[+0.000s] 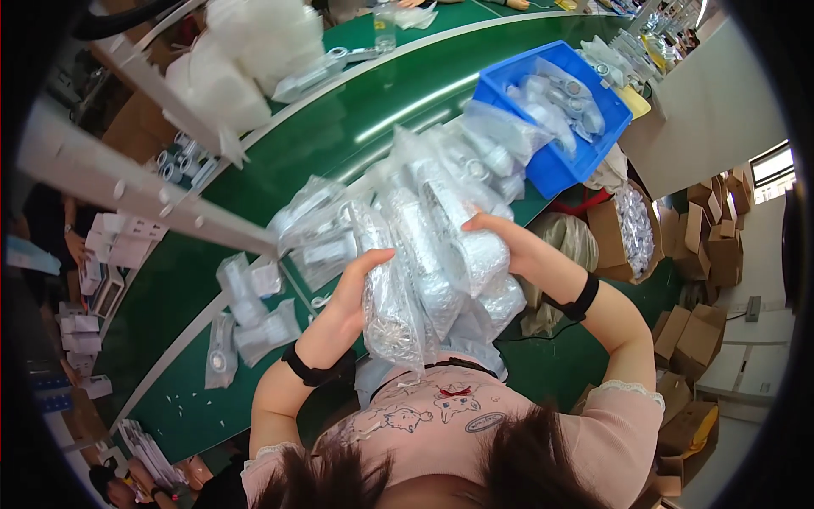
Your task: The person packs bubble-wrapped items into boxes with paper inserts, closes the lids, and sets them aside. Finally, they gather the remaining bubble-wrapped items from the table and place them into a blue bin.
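Between both hands I hold a row of bubble-wrapped bundles, long pale items in clear plastic bags; their exact kind is hidden by the wrap. My left hand presses the left side of the row, its thumb on the nearest bundle. On the other side my right hand grips the rightmost bundle, thumb on top. The lower ends hang in front of my waist. Just beyond, more bagged items lie at the edge of the green bench.
A blue bin with bagged items stands at the far right of the green bench. Smaller clear bags lie at the left, near a metal post. Open cardboard boxes crowd the right. Other people work along the left.
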Demonstrator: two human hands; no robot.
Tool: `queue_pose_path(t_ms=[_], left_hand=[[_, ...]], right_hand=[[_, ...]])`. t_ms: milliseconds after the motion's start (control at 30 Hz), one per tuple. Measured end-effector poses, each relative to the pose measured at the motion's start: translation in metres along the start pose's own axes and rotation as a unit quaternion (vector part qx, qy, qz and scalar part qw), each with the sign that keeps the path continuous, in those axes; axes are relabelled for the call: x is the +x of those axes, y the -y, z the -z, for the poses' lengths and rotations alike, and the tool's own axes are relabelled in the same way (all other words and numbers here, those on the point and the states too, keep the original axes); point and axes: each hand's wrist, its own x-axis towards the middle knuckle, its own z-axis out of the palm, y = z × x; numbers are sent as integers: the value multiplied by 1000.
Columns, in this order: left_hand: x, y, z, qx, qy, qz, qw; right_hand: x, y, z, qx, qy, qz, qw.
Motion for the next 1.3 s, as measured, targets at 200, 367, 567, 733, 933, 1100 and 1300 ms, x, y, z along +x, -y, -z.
queue_pose_path(t_ms=[200,367,567,733,933,1100,1300], left_hand=[[142,-2,-144,36,32,-35,998],[265,-6,-251,30,144,-44,988],[424,-4,-243,16,111,-36,993],[459,41,-225,172,-67,-171,968],[438,55,-218,445,-256,-240,824],[319,57,-200,420,-85,-327,842],[172,65,-124,474,-129,-305,816]], right_hand=[[-62,156,105,-13,-102,53,993],[-88,267,220,-38,-133,96,986],[-36,311,306,-98,-139,127,977],[31,280,372,-270,-169,86,944],[68,265,424,-605,-225,243,724],[55,285,372,-830,-321,27,456],[15,287,169,-676,-48,371,635]])
